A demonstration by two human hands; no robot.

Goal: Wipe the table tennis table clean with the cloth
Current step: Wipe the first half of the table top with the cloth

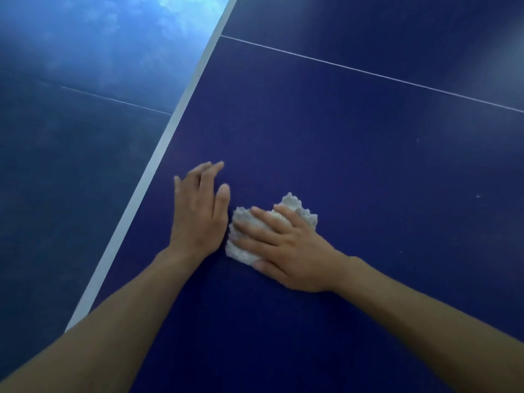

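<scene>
On the table, the right hand presses the cloth flat-fingered, left hand open.

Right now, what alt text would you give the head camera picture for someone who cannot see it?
A person's right hand presses a crumpled white cloth onto a dark blue table tennis table, fingers spread over it. The left hand lies open just beside the cloth, near the table's white edge stripe.

Dim bluish light, with bright glare on the shiny floor at upper left, soft blur overall, and wide-angle bowing along the desk edge.
</scene>
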